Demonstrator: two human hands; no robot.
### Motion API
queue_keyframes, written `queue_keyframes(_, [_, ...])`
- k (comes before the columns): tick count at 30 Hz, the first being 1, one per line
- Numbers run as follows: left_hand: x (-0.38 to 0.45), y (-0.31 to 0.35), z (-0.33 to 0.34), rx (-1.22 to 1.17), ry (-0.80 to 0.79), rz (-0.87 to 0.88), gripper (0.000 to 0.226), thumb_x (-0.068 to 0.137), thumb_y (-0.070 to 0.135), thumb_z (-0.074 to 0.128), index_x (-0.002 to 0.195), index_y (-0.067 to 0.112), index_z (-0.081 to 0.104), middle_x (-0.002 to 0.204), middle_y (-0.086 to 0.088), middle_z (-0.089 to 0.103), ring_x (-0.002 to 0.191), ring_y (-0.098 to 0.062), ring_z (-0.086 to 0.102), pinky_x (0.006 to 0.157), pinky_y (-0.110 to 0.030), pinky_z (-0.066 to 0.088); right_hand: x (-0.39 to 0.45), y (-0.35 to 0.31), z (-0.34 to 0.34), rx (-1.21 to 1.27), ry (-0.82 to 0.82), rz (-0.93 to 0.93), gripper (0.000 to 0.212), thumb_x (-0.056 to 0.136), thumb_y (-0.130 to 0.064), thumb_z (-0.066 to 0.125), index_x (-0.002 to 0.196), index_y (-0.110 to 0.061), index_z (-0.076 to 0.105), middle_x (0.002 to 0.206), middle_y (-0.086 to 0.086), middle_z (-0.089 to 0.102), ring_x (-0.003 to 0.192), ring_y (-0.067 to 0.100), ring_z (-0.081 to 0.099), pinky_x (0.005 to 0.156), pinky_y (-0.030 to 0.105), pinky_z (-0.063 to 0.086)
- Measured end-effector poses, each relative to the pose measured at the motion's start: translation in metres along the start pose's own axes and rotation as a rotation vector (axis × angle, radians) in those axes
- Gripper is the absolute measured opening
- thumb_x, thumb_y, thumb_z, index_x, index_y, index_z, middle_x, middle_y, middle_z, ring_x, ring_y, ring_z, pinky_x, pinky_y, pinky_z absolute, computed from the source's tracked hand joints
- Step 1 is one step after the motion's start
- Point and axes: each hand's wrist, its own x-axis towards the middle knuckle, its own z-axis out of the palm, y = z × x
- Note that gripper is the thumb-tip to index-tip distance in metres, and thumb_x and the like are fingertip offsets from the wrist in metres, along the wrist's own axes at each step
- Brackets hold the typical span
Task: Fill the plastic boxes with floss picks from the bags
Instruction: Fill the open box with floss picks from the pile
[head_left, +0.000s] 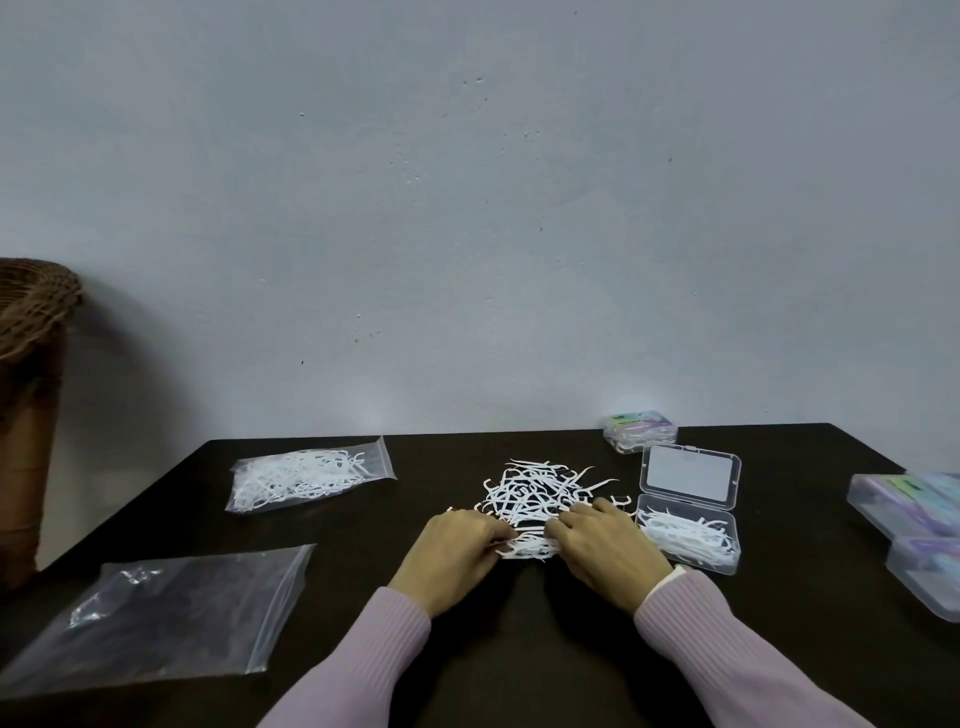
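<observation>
Wicker basket (34, 306) beside dark table (467, 649), grey wall (467, 208)

Plain grey-blue wall (467, 208) with small marks, dark table (519, 649) pushed against it, wicker basket (31, 306) far left.

Basket (31, 306) cut off at left edge. Closed boxes (914, 514) at right run off frame, labels blurred. Far box (640, 430) label unreadable. Fingertips of both hands (452, 545) hidden in the picks (535, 499); grip unclear. Empty bag (156, 618) corner cropped left.
</observation>
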Motion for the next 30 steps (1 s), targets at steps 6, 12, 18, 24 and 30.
queue_keyframes(6, [-0.001,-0.002,0.001,0.003,0.024,0.01,0.027,0.093,0.023,0.051,0.117,0.025,0.062,0.11,0.004,0.066,0.101,-0.012,0.058,0.09,-0.025,0.043,-0.002,0.003,0.0,0.03,0.105,-0.056,0.013,0.056,-0.022,0.073,0.057,-0.025,0.062,0.054,-0.01,0.057,0.053,0.007,0.059,0.05,0.018,0.043])
queue_keyframes(12, [-0.003,-0.006,0.0,-0.113,0.195,-0.013,0.017,0.093,0.023,0.056,0.104,0.023,0.068,0.092,0.005,0.067,0.086,-0.01,0.059,0.077,-0.02,0.042,-0.003,0.01,-0.007,0.201,0.202,0.059,0.018,0.057,-0.024,0.082,0.062,-0.023,0.064,0.057,-0.01,0.058,0.052,0.009,0.06,0.043,0.016,0.041])
queue_keyframes(18, [-0.001,-0.008,-0.002,-0.299,0.303,-0.122,0.012,0.09,0.027,0.062,0.098,0.027,0.07,0.087,0.009,0.068,0.081,-0.003,0.061,0.076,-0.022,0.049,-0.011,0.023,-0.015,0.569,0.239,0.234,0.009,0.081,-0.025,0.061,0.082,-0.02,0.069,0.076,-0.011,0.065,0.066,0.006,0.063,0.055,0.017,0.047])
queue_keyframes(24, [0.005,-0.002,-0.004,-0.467,0.387,-0.16,0.014,0.089,0.023,0.064,0.099,0.021,0.072,0.092,0.011,0.071,0.087,0.001,0.064,0.08,-0.024,0.053,-0.017,0.04,-0.028,0.799,0.37,0.449,0.013,0.077,-0.008,0.072,0.089,-0.011,0.073,0.076,-0.006,0.067,0.07,0.0,0.061,0.068,0.001,0.041])
queue_keyframes(30, [0.016,0.016,-0.004,-0.665,0.418,-0.178,0.009,0.086,0.021,0.067,0.092,0.02,0.074,0.081,0.015,0.071,0.079,0.004,0.065,0.07,-0.016,0.05,-0.034,0.067,-0.039,1.07,0.425,0.752,0.022,0.078,-0.011,0.069,0.099,-0.014,0.069,0.084,-0.004,0.069,0.08,0.005,0.064,0.068,0.011,0.05])
